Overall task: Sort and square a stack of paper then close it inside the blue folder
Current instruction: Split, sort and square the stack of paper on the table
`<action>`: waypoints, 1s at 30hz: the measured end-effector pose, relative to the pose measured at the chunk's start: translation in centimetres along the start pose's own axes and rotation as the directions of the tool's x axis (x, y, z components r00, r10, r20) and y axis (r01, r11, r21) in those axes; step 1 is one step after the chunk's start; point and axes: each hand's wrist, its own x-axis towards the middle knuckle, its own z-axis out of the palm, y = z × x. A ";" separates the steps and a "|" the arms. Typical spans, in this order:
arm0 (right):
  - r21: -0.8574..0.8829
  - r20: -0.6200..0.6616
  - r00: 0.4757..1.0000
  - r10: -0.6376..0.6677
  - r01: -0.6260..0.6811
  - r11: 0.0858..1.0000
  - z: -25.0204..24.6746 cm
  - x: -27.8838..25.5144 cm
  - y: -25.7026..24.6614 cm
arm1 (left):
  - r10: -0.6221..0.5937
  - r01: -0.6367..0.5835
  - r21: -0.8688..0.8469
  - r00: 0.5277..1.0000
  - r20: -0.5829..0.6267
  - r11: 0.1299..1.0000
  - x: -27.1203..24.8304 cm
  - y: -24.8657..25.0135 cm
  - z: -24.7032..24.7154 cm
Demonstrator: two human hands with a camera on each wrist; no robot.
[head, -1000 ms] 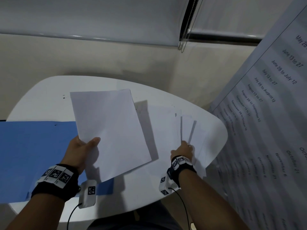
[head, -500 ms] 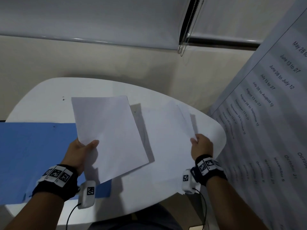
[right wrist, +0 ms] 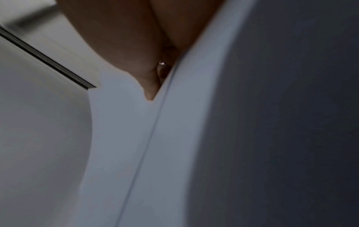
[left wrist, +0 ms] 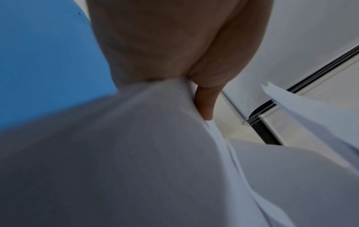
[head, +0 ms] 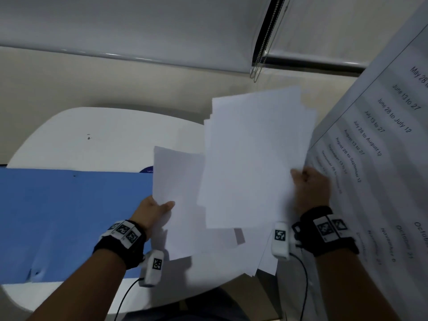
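Observation:
My left hand (head: 154, 210) pinches a small stack of white sheets (head: 178, 193) by its lower left edge, thumb on top, above the white table. In the left wrist view the thumb (left wrist: 205, 104) presses on the sheets (left wrist: 136, 153). My right hand (head: 309, 184) grips a second, uneven bunch of white paper (head: 252, 158) by its right edge and holds it raised, overlapping the left stack. The right wrist view shows that paper (right wrist: 155, 138) edge-on under my thumb (right wrist: 149, 90). The blue folder (head: 69, 218) lies open and flat on the table's left side.
The rounded white table (head: 104, 135) stands against a beige wall, with window blinds (head: 139, 31) and a bead chain (head: 266, 42) above. A large printed date chart (head: 382, 158) hangs close on the right. More loose sheets (head: 264, 256) lie at the table's right edge.
My right hand has lifted a bunch of sheets off the table's right side and swung it up and left toward the left stack. The left hand's stack has shifted right.

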 end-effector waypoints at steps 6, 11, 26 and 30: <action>-0.180 0.406 0.859 0.312 -0.259 0.949 9.2 -6.0 7.4 | -0.011 0.026 0.268 0.998 -0.056 0.963 1.7 -1.6 2.3; -0.188 0.421 0.812 0.405 -0.358 0.914 11.7 -7.5 8.1 | -0.006 0.065 0.276 0.978 -0.209 0.959 1.5 -1.7 3.5; 0.125 0.565 0.767 0.305 -0.445 0.887 12.7 -7.4 3.1 | 0.253 -0.246 0.068 0.960 -0.117 0.967 -2.9 0.5 1.5; 0.187 0.458 0.859 0.229 -0.345 0.920 10.9 -4.8 1.7 | 0.315 -0.319 -0.036 0.945 -0.086 0.947 -3.6 2.6 -0.4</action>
